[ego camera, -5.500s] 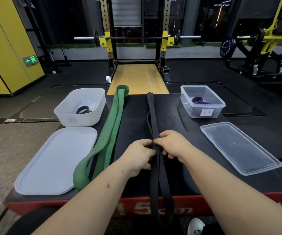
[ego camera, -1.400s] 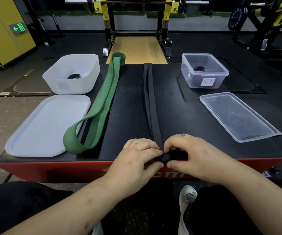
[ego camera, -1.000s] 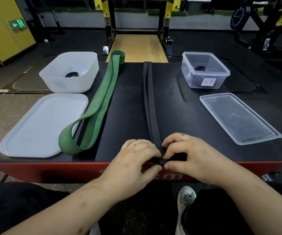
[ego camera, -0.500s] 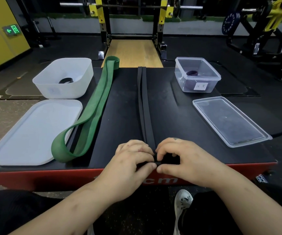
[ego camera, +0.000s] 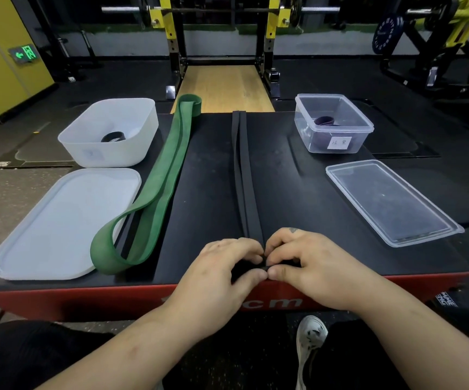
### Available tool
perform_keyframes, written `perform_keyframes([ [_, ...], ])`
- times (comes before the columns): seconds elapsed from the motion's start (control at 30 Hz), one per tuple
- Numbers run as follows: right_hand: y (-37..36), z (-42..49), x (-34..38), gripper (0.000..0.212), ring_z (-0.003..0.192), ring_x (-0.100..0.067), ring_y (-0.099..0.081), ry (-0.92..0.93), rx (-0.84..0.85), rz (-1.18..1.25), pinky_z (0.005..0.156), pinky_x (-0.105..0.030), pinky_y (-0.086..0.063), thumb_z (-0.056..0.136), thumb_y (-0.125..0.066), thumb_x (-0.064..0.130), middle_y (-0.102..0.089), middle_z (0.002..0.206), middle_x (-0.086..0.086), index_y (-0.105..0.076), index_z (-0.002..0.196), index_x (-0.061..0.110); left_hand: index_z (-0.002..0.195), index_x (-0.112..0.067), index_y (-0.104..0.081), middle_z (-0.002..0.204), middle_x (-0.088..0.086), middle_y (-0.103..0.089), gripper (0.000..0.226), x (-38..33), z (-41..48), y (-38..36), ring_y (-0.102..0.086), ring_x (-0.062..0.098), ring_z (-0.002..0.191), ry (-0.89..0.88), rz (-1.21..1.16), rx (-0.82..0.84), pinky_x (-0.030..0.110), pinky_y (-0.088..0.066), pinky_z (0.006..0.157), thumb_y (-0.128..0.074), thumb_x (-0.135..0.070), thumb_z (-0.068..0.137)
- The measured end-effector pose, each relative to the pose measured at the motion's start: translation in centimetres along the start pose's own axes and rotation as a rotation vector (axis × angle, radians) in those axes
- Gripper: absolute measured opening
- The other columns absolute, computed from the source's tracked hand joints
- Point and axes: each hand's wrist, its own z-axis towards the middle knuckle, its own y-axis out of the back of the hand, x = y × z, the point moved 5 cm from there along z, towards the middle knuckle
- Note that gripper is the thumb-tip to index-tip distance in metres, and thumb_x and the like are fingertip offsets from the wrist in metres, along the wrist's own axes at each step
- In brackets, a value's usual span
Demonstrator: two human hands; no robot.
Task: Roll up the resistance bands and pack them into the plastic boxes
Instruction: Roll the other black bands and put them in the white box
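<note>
A long black resistance band (ego camera: 241, 170) lies flat down the middle of the black platform (ego camera: 298, 192). Its near end is a small tight roll, pinched between my left hand (ego camera: 227, 268) and my right hand (ego camera: 309, 266) at the platform's front edge. A wide green band (ego camera: 168, 170) lies to the left, its near loop resting partly on a white lid (ego camera: 58, 223). The white box (ego camera: 115, 130) at the back left holds a rolled black band. The clear box (ego camera: 334, 122) at the back right holds a rolled purple band.
A clear lid (ego camera: 391, 201) lies at the right front of the platform. The platform's red front face (ego camera: 87, 299) is just below my hands. A squat rack with a barbell (ego camera: 222, 9) stands behind, gym machines at the right. My legs and a white shoe (ego camera: 310, 336) are below.
Both hands slid from mid-band to its near end and started a small roll there. Over the last second the fingers keep turning the roll; the band's far end stays in place.
</note>
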Motion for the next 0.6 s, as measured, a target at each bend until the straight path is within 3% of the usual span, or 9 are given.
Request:
perform_keyframes([
  [0.17, 0.0, 0.7, 0.1, 0.009, 0.107, -0.005, -0.060, -0.026, 0.011, 0.003, 0.092, -0.027, -0.047, 0.092, -0.074, 0.033, -0.061, 0.109, 0.020, -0.075, 0.084, 0.038, 0.116, -0.037, -0.067, 0.114, -0.023, -0.063, 0.026, -0.2, 0.1, -0.3, -0.047, -0.005, 0.124, -0.157, 0.104, 0.013, 0.012, -0.021, 0.112, -0.063, -0.046, 0.091],
  [0.37, 0.2, 0.6, 0.4, 0.016, 0.101, -0.006, -0.062, -0.035, -0.056, 0.043, 0.086, -0.026, -0.048, 0.090, -0.077, 0.030, -0.064, 0.101, 0.017, -0.070, 0.083, 0.043, 0.106, -0.034, -0.071, 0.107, -0.021, -0.066, 0.024, 0.3, 0.2, -0.2, -0.049, -0.004, 0.122, -0.115, 0.038, -0.051, 0.018, -0.029, 0.110, -0.062, -0.048, 0.089],
  [0.5, 0.2, -0.1, 0.5, 0.015, 0.110, -0.001, -0.060, -0.024, -0.099, 0.020, 0.093, -0.022, -0.047, 0.088, -0.079, 0.032, -0.064, 0.109, 0.024, -0.072, 0.087, 0.045, 0.107, -0.036, -0.071, 0.110, -0.022, -0.069, 0.027, 0.2, -0.3, -0.7, -0.046, -0.008, 0.131, -0.108, 0.059, -0.066, 0.024, -0.016, 0.123, -0.056, -0.052, 0.091],
  [0.6, 0.4, -0.3, 0.4, 0.013, 0.118, 0.005, -0.058, 0.006, -0.078, 0.021, 0.100, -0.018, -0.043, 0.089, -0.080, 0.030, -0.063, 0.116, 0.032, -0.077, 0.096, 0.040, 0.108, -0.036, -0.071, 0.112, -0.020, -0.070, 0.026, 0.0, -0.7, -0.8, -0.048, -0.005, 0.133, -0.107, 0.041, -0.083, 0.026, -0.019, 0.124, -0.056, -0.050, 0.093],
])
